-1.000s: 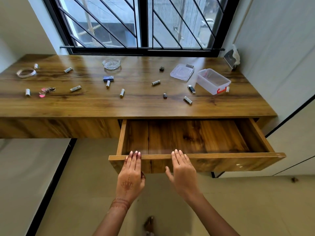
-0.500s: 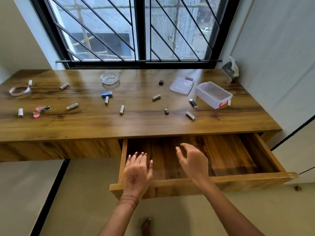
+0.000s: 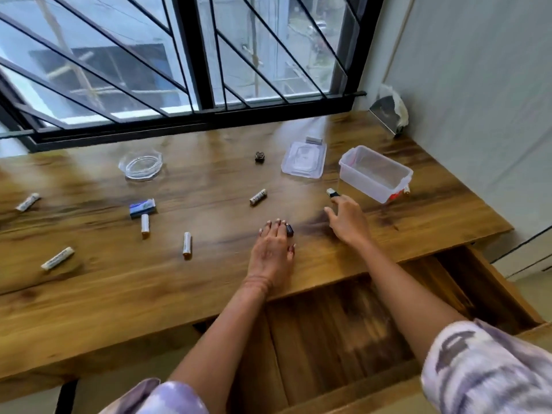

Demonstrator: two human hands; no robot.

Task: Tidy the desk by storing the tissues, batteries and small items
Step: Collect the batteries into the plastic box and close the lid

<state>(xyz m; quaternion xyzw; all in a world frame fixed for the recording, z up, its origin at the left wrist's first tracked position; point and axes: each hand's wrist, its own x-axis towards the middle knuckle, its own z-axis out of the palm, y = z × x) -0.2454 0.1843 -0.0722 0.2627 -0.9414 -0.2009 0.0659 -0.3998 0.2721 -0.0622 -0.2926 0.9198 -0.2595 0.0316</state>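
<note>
Head view shows the left hand (image 3: 273,249) lying flat on the desk (image 3: 119,288), fingers spread and holding nothing, its fingertips touching a small dark item (image 3: 289,230) that sits just to their right, long axis running near to far. The right hand (image 3: 346,222) is open too, empty, its forefinger reaching far-right toward a black-and-silver battery (image 3: 332,193) just beyond it, lying slantwise. Each hand has its own nearest target, I judge; the clear box (image 3: 375,174) stands farther right, nearer the right hand.
</note>
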